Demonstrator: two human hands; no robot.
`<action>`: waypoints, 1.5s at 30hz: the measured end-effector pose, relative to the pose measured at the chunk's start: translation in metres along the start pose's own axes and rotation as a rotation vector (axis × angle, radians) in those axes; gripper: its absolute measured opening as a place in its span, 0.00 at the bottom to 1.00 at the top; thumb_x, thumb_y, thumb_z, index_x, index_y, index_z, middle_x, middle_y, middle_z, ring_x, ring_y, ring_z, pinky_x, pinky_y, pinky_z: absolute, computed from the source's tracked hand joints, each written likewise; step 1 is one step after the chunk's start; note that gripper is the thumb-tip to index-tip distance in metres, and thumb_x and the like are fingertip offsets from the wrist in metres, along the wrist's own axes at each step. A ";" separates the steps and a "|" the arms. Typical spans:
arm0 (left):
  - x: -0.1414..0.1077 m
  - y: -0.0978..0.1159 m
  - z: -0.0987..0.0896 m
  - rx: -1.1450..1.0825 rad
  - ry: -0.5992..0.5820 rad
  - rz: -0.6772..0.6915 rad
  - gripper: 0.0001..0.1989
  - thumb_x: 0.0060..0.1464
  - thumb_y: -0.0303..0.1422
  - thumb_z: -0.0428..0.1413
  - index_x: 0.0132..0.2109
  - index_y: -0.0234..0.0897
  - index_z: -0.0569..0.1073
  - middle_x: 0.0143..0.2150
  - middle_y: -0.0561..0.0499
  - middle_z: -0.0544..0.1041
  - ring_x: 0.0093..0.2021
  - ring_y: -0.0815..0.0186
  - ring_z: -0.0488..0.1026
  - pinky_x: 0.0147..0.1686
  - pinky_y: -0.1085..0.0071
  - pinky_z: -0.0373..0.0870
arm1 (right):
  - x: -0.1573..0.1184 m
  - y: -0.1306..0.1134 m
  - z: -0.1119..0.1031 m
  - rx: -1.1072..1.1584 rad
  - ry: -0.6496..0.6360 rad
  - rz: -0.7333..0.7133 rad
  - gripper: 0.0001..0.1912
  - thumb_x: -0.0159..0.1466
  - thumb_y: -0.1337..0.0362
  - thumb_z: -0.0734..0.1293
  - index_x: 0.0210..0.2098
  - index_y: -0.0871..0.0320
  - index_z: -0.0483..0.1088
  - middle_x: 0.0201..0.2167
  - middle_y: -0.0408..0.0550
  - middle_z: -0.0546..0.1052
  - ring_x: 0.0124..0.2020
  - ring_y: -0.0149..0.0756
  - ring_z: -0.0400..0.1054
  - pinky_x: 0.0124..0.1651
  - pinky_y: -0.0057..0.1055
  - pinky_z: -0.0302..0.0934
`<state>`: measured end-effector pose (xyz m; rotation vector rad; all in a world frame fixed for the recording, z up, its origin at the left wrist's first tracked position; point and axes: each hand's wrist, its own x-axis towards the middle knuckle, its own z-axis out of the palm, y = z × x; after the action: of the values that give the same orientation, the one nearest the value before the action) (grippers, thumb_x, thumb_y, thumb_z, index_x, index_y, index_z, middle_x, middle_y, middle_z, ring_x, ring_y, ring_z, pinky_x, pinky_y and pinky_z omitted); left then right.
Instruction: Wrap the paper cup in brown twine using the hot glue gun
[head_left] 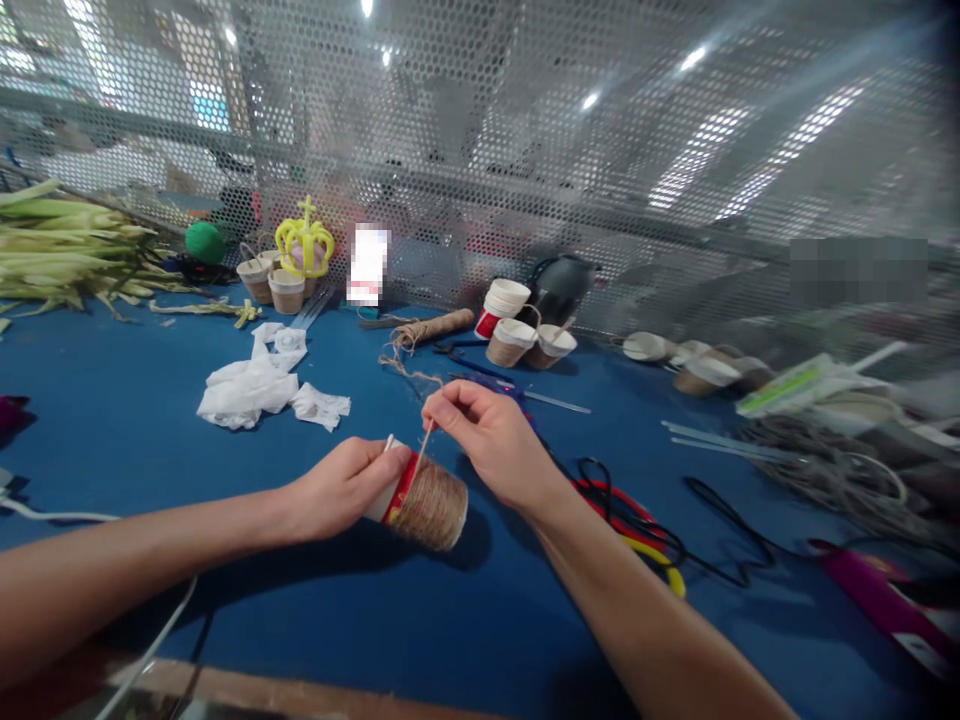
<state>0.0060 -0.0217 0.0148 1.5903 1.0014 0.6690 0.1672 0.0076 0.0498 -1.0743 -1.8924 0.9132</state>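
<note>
A paper cup [431,503] lies tilted above the blue table, its lower part wrapped in brown twine and a red and white band showing near the rim. My left hand [341,487] is closed around the rim end, thumb on top. Pinched between the fingertips of my right hand [495,435] is a strand of twine [425,445] that runs down to the cup's wrapped side. Behind the right hand, loose twine leads back to a twine roll [435,328].
White crumpled tissue [247,390] lies left of centre. Twine-wrapped cups [512,342] stand behind. Black, red and yellow cords [652,560] and a purple tool [885,600] are at right. Corn husks [67,250] lie far left. A perforated metal screen [450,130] closes the back.
</note>
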 end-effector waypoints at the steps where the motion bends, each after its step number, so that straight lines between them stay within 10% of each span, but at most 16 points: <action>1: 0.000 0.000 0.000 0.006 0.003 -0.001 0.20 0.53 0.43 0.39 0.27 0.32 0.63 0.21 0.55 0.58 0.22 0.72 0.53 0.22 0.75 0.57 | 0.000 -0.001 0.000 -0.008 0.009 -0.010 0.10 0.59 0.62 0.61 0.23 0.58 0.65 0.22 0.41 0.69 0.27 0.29 0.63 0.35 0.29 0.57; 36: -0.007 -0.003 -0.003 0.225 0.027 0.277 0.17 0.56 0.35 0.36 0.20 0.36 0.53 0.18 0.58 0.53 0.19 0.75 0.48 0.19 0.76 0.49 | 0.000 0.008 0.007 -0.158 -0.140 0.121 0.11 0.58 0.60 0.60 0.23 0.60 0.64 0.21 0.40 0.66 0.24 0.28 0.58 0.29 0.26 0.53; 45: 0.004 -0.004 -0.002 -0.179 0.125 0.036 0.19 0.53 0.43 0.42 0.24 0.33 0.62 0.20 0.56 0.60 0.20 0.74 0.54 0.20 0.77 0.53 | 0.009 0.024 0.002 -0.232 -0.029 0.205 0.14 0.58 0.56 0.60 0.24 0.60 0.66 0.21 0.46 0.71 0.24 0.32 0.64 0.29 0.30 0.58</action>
<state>0.0050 -0.0167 0.0108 1.4262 0.9768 0.8681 0.1710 0.0245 0.0306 -1.4216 -1.9741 0.8388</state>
